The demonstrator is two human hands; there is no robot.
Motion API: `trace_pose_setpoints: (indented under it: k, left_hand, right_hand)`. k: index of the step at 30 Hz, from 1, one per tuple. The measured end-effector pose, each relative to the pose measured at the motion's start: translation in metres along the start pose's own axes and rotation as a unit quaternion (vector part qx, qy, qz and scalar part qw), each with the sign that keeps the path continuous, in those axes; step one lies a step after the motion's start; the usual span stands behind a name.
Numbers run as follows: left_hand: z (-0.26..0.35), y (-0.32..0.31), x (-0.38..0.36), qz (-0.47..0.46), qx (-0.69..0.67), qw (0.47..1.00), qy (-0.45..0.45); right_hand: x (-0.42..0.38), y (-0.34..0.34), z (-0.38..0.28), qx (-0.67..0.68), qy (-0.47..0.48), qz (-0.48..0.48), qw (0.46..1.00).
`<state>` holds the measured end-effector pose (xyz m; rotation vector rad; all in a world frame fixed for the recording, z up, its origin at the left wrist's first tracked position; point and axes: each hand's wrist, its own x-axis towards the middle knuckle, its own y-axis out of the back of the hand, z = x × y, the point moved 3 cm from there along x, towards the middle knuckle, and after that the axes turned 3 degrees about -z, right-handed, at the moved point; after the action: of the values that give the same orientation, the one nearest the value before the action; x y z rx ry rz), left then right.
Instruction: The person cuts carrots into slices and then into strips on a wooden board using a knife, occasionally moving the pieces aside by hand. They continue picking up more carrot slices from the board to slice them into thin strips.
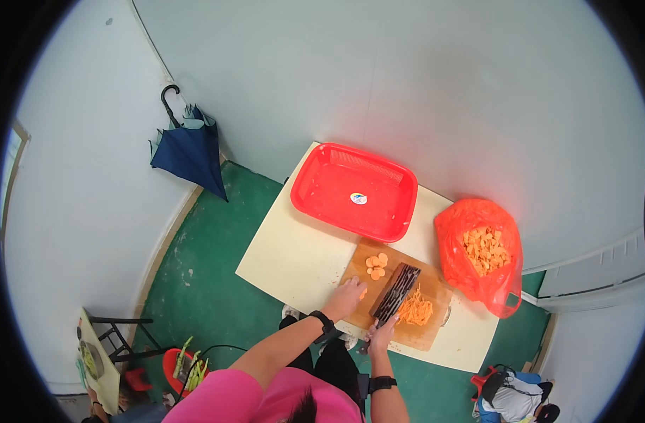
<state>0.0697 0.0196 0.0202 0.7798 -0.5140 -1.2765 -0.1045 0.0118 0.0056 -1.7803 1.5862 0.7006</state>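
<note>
My right hand (384,331) is closed round the handle of a broad dark-bladed knife (396,293), which lies across the wooden cutting board (355,266). Just right of the blade is a pile of thin orange shreds (415,309). My left hand (345,298) rests at the board's left edge, fingers bent round a small orange piece (363,292) that shows at the fingertips. Several round orange slices (377,265) lie at the upper left of the board, left of the blade.
A red plastic basket (336,185) stands at the back of the cream table (280,255). At its right end is a red bag (453,233) of orange pieces. An umbrella (190,151) hangs left. Other people (513,398) are at the lower right and lower left.
</note>
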Motion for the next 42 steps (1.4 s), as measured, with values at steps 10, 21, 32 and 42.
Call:
trace_pose_setpoints:
  k: [10,21,32,42]
  left_hand:
    - [-0.001,-0.014,0.0,0.003,0.033,0.999,-0.035]
    - [0.01,-0.008,-0.005,-0.037,0.073,0.997,-0.006]
    - [0.016,-0.008,-0.011,-0.029,0.125,0.989,-0.079]
    - [-0.002,-0.008,-0.007,0.009,-0.034,0.999,-0.009]
  right_hand:
    - [-0.003,0.002,-0.003,-0.003,0.002,-0.002,1.0]
    - [-0.002,0.011,-0.008,-0.032,-0.014,-0.002,0.999]
    - [-0.005,0.008,-0.012,-0.036,0.005,0.003,0.999]
    - [0.001,0.014,-0.003,-0.02,-0.005,-0.009,1.0]
